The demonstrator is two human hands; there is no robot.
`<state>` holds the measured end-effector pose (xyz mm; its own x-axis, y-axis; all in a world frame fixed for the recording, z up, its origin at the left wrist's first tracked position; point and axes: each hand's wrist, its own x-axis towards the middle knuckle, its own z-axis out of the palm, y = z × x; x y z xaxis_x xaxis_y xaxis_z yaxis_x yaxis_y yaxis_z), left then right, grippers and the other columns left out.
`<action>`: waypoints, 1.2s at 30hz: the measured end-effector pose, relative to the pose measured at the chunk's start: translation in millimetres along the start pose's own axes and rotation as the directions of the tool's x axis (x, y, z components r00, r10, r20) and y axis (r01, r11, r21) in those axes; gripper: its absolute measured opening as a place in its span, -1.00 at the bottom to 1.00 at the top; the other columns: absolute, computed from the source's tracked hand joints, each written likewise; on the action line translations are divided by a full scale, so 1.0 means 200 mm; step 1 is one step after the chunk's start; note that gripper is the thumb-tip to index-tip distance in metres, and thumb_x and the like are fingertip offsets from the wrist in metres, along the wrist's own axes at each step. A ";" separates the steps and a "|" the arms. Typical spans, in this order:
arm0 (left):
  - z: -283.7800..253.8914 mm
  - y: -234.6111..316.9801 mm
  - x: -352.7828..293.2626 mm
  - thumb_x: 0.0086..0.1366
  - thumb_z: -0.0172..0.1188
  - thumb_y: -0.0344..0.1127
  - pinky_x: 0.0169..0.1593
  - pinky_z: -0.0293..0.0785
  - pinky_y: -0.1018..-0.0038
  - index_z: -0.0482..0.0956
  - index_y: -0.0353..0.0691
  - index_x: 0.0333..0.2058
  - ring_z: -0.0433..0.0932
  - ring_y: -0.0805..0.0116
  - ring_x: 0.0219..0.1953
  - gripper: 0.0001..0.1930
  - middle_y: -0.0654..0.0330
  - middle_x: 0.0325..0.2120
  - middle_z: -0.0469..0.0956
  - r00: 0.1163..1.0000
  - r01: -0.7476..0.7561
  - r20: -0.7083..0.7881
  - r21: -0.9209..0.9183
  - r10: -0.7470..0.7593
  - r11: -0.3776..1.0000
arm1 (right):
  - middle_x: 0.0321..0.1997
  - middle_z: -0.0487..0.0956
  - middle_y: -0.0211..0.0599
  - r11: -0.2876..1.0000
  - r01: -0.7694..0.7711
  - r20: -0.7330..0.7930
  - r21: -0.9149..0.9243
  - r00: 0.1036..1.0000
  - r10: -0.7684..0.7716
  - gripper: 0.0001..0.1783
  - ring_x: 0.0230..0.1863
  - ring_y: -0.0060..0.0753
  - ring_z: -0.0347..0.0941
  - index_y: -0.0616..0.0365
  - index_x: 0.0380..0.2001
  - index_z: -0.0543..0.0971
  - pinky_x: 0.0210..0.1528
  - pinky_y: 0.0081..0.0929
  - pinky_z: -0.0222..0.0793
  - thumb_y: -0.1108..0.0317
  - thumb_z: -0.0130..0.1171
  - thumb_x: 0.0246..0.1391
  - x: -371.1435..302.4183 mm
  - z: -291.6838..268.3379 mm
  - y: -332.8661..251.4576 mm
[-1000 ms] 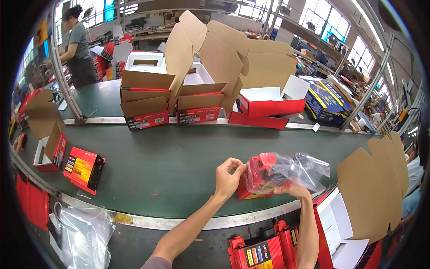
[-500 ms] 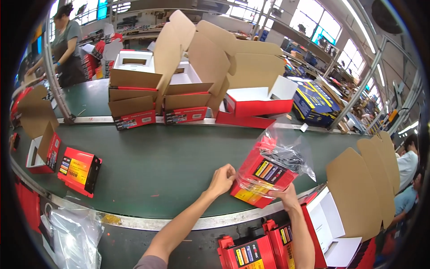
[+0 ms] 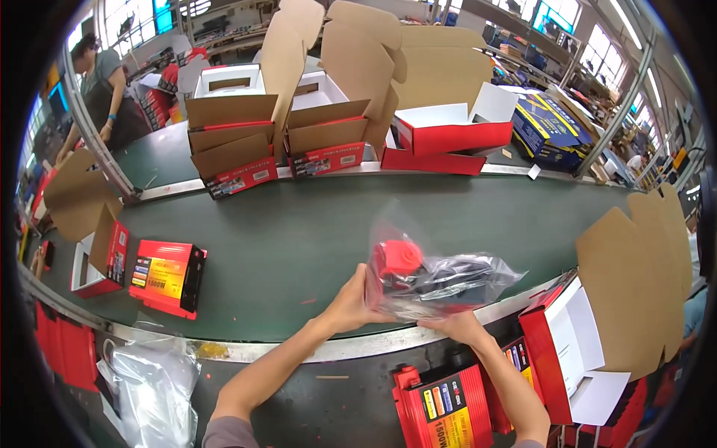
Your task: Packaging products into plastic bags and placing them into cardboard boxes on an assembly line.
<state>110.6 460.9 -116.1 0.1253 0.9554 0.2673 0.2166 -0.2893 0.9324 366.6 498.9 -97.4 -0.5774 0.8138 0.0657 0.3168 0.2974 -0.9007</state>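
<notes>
Above the near edge of the green belt I hold a red power inverter in a clear plastic bag (image 3: 399,261). It is tipped so its end with a red knob-like part shows, and a bundle of black cables (image 3: 463,275) lies inside the bag beside it. My left hand (image 3: 351,302) grips its left side. From below and near, my right hand (image 3: 459,327) supports it, the fingers partly hidden under the bag. Close to my right forearm, a bare red inverter (image 3: 441,407) lies on the lower surface, with another red inverter (image 3: 517,358) partly behind the arm.
An open red-and-white carton (image 3: 571,336) stands at right, flaps raised. More open cartons (image 3: 321,160) line the belt's far side. Left on the belt (image 3: 254,254) are a red inverter (image 3: 168,276) and an open carton (image 3: 112,257). Clear bags (image 3: 153,388) lie lower left. Another person (image 3: 104,89) stands far left.
The bagged inverter has turned from showing its labelled face to showing its end, and moved nearer and left. My left hand, apart from its grip before, now holds its side. The view has shifted.
</notes>
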 end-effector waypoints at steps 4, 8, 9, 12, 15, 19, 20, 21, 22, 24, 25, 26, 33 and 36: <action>-0.01 -0.13 0.03 -0.26 0.54 -0.05 0.21 -0.03 0.16 0.16 -0.31 -0.07 0.31 -0.03 -0.02 -0.11 -0.05 -0.18 0.38 0.994 -0.087 0.095 0.304 0.061 0.949 | 0.11 0.42 -0.10 0.788 0.096 0.062 -0.609 0.995 -0.073 -0.15 0.17 -0.08 0.28 0.14 0.04 0.44 0.23 -0.20 0.14 0.12 0.54 -0.41 0.04 -0.06 0.02; 0.06 -0.12 0.08 -0.29 0.56 -0.06 0.20 0.01 0.19 0.13 -0.22 0.04 0.28 0.06 0.06 -0.04 0.04 -0.06 0.37 0.995 0.026 0.084 0.253 -0.048 0.967 | 0.10 0.42 -0.16 0.855 0.042 -0.012 -0.516 0.998 -0.056 -0.21 0.13 -0.21 0.33 0.18 0.03 0.44 0.16 -0.26 0.25 0.19 0.52 -0.34 0.08 -0.14 0.17; 0.04 -0.12 0.08 -0.31 0.57 -0.04 0.15 0.11 0.20 0.16 -0.24 0.00 0.34 0.05 0.01 -0.05 0.01 -0.10 0.39 0.997 0.026 0.070 0.261 -0.045 0.965 | 0.10 0.42 -0.24 0.989 0.056 0.036 -0.135 0.998 -0.052 -0.27 0.10 -0.35 0.36 0.25 0.01 0.44 0.11 -0.31 0.32 0.28 0.51 -0.28 0.16 -0.12 0.10; 0.04 -0.04 0.12 -0.42 0.60 0.04 -0.09 0.41 0.21 0.25 -0.31 -0.12 0.50 0.05 -0.16 -0.07 -0.11 -0.22 0.47 0.984 0.168 0.029 0.216 -0.178 0.962 | -0.08 0.54 -0.33 0.966 -0.236 0.135 0.110 0.966 0.221 -0.35 -0.04 -0.48 0.44 0.27 0.01 0.43 -0.02 -0.46 0.42 0.36 0.44 -0.20 0.17 -0.16 -0.03; 0.15 -0.01 0.16 -0.36 0.57 0.01 -0.05 0.45 0.36 0.28 -0.35 -0.04 0.51 0.19 -0.13 -0.06 -0.03 -0.17 0.49 0.974 0.224 -0.052 0.093 -0.219 0.970 | -0.02 0.52 -0.29 0.874 -0.237 -0.032 0.423 0.961 0.276 -0.30 -0.01 -0.36 0.47 0.25 0.08 0.37 0.10 -0.37 0.36 0.25 0.36 -0.16 0.10 -0.16 -0.15; -0.04 0.31 0.13 -0.07 0.40 0.03 -0.26 0.42 0.48 0.44 -0.14 -0.05 0.40 0.48 -0.33 -0.36 0.31 -0.31 0.46 0.854 0.518 0.259 -0.521 -0.452 0.679 | 0.02 0.52 -0.23 0.686 -0.270 -0.078 0.676 0.899 0.431 -0.47 0.02 -0.32 0.46 0.21 0.07 0.38 0.12 -0.34 0.33 0.17 0.12 0.07 0.06 -0.15 -0.39; -0.07 0.35 0.05 0.01 0.31 0.09 -0.33 0.35 0.51 0.49 -0.06 -0.10 0.36 0.56 -0.38 -0.48 0.36 -0.35 0.45 0.843 0.528 0.244 -0.541 -0.479 0.654 | 0.02 0.52 -0.23 0.667 -0.201 -0.100 0.717 0.918 0.384 -0.47 0.02 -0.32 0.46 0.22 0.06 0.39 0.11 -0.34 0.33 0.16 0.11 0.07 0.08 -0.12 -0.40; -0.12 0.41 -0.04 0.03 0.30 0.08 -0.35 0.32 0.54 0.49 -0.06 -0.10 0.35 0.57 -0.38 -0.49 0.37 -0.38 0.44 0.844 0.517 0.221 -0.581 -0.489 0.629 | 0.02 0.52 -0.23 0.663 -0.165 -0.047 0.730 0.956 0.290 -0.50 0.03 -0.30 0.46 0.22 0.06 0.39 0.13 -0.33 0.32 0.18 0.09 0.10 0.08 -0.07 -0.45; -0.17 0.46 -0.13 0.05 0.29 0.08 -0.37 0.30 0.56 0.49 -0.05 -0.10 0.34 0.58 -0.38 -0.50 0.39 -0.40 0.43 0.845 0.502 0.201 -0.620 -0.496 0.603 | 0.03 0.51 -0.21 0.588 -0.125 -0.042 0.799 0.964 0.262 -0.51 0.05 -0.28 0.45 0.23 0.06 0.39 0.15 -0.30 0.31 0.18 0.08 0.12 0.07 0.01 -0.51; -0.26 0.56 -0.32 0.07 0.28 0.06 -0.40 0.25 0.60 0.48 -0.05 -0.10 0.34 0.61 -0.37 -0.53 0.41 -0.42 0.43 0.860 0.428 0.110 -0.687 -0.499 0.587 | 0.12 0.45 -0.17 0.385 -0.034 -0.042 0.922 0.982 0.186 -0.49 0.10 -0.25 0.41 0.24 0.09 0.34 0.17 -0.21 0.32 0.15 0.03 0.17 0.00 0.24 -0.73; -0.30 0.61 -0.40 0.07 0.28 0.05 -0.41 0.24 0.62 0.47 -0.05 -0.09 0.34 0.62 -0.38 -0.52 0.42 -0.42 0.43 0.843 0.419 0.111 -0.750 -0.526 0.512 | 0.13 0.44 -0.17 0.294 -0.010 -0.041 0.956 0.985 0.169 -0.48 0.10 -0.25 0.41 0.25 0.11 0.32 0.15 -0.21 0.33 0.16 0.05 0.16 -0.05 0.37 -0.86; -0.34 0.66 -0.49 0.08 0.29 0.05 -0.42 0.22 0.63 0.46 -0.05 -0.08 0.34 0.63 -0.38 -0.51 0.43 -0.42 0.43 0.826 0.398 0.107 -0.806 -0.554 0.438 | 0.14 0.42 -0.18 0.195 0.006 -0.035 0.981 0.989 0.146 -0.46 0.10 -0.26 0.40 0.26 0.12 0.29 0.14 -0.22 0.34 0.17 0.06 0.16 -0.10 0.52 -0.99; -0.58 0.81 -1.04 0.06 0.41 -0.22 0.05 0.40 0.48 0.27 -0.32 0.06 0.46 0.43 -0.02 -0.33 0.15 -0.07 0.48 0.764 -0.132 -0.521 -0.704 -0.382 0.697 | 0.11 0.42 -0.22 0.588 -0.090 -0.043 0.804 0.977 0.209 -0.45 0.08 -0.28 0.40 0.26 0.14 0.26 0.12 -0.25 0.34 0.23 0.09 0.14 -0.13 1.32 -1.42; -0.84 0.92 -1.32 0.14 0.32 -0.30 0.11 0.35 0.45 0.14 -0.26 0.17 0.42 0.43 0.04 -0.31 0.18 -0.02 0.44 0.746 -0.150 -0.574 -0.638 -0.337 0.755 | 0.00 0.47 -0.18 0.544 -0.147 0.077 0.826 0.986 0.149 -0.54 0.00 -0.37 0.44 0.27 0.04 0.34 0.07 -0.34 0.36 0.30 0.11 0.10 -0.02 1.56 -1.70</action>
<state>-45.3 166.0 26.4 -0.5353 0.8443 0.0252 -0.4732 -0.3245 0.8190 27.7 238.6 74.7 -0.5802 0.8080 -0.1025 -0.3646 -0.3702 -0.8544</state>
